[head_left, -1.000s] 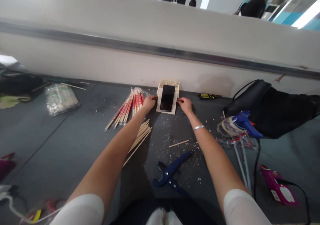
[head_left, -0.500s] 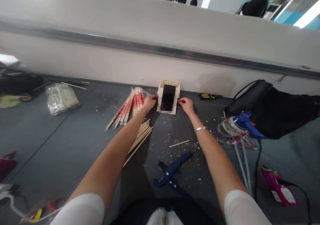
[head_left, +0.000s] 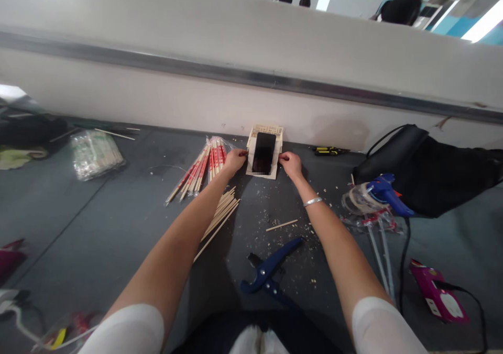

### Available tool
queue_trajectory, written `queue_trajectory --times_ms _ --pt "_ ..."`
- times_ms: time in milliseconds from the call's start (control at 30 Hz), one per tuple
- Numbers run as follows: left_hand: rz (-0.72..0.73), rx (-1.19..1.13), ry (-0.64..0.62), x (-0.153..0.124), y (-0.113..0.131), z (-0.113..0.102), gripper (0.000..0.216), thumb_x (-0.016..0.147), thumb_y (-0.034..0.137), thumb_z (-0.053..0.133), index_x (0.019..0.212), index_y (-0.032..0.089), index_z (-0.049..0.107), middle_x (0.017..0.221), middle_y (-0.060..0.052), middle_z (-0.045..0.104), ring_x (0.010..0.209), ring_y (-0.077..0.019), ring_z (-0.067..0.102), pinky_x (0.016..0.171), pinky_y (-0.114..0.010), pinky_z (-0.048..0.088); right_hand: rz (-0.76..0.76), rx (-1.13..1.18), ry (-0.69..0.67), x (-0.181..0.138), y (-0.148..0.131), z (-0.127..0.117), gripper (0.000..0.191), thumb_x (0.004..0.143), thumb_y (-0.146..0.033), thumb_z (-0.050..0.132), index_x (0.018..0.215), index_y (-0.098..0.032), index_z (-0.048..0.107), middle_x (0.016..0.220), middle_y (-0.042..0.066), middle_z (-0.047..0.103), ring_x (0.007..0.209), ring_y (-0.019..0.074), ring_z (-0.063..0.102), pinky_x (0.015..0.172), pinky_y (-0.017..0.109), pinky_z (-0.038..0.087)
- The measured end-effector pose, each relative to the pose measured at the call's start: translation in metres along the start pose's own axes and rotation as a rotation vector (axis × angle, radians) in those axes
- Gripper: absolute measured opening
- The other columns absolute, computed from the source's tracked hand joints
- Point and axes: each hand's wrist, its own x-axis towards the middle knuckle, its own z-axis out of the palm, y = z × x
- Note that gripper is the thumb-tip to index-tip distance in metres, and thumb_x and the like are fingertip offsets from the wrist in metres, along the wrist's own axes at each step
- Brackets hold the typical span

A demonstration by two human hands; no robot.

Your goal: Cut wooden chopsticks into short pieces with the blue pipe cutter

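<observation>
A black phone point(head_left: 264, 152) leans back on a pale wooden phone stand point(head_left: 269, 129), which stands close to the wall. My left hand point(head_left: 234, 161) has its fingers closed at the stand's left edge. On the opposite side, the pinched fingers of my right hand point(head_left: 291, 164) meet the right edge. The fingertips are small and partly hidden. Bare wooden sticks point(head_left: 220, 215) lie under and beside my left forearm. A blue cutter point(head_left: 271, 267) rests nearer to me, below a single short stick point(head_left: 282, 225).
Red-wrapped chopsticks point(head_left: 198, 168) lie left of the stand, with a plastic-wrapped bundle point(head_left: 96, 154) farther left. To the right are yellow-black pliers point(head_left: 330, 151), a blue glue gun point(head_left: 387, 191), a black bag point(head_left: 432, 168) and a magenta box point(head_left: 440, 294). Chips litter the dark table point(head_left: 129, 228).
My right hand has shifted very slightly left against the stand's edge. The phone, the stand and my left hand stay practically where they were.
</observation>
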Motion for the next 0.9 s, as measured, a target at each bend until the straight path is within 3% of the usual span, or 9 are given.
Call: queue_trajectory --times_ms 367,900 --pt "0.001 -0.018 0.010 -0.0009 0.0026 -0.0007 0.043 0.075 0.006 0.056 0.104 0.020 0.084 0.100 -0.002 0.083 0.101 -0.0223 0.074 0.092 -0.026 0.057 0.021 0.000 0.024 0.0008 -0.0064 0.0014 0.016 0.077 -0.012 0.064 0.076 -0.023 0.075 0.088 0.003 0.080 0.087 0.0210 0.074 0.083 0.032 0.055" --pt "0.012 -0.022 -0.005 -0.0008 0.0005 0.0024 0.044 0.075 0.009 0.053 0.105 0.017 0.083 0.096 -0.004 0.083 0.096 -0.0230 0.075 0.084 -0.025 0.057 0.073 0.043 0.085 -0.0023 -0.0081 0.0081 0.016 0.078 -0.010 0.059 0.084 -0.021 0.070 0.089 0.006 0.079 0.087 0.0207 0.074 0.084 0.031 0.055"
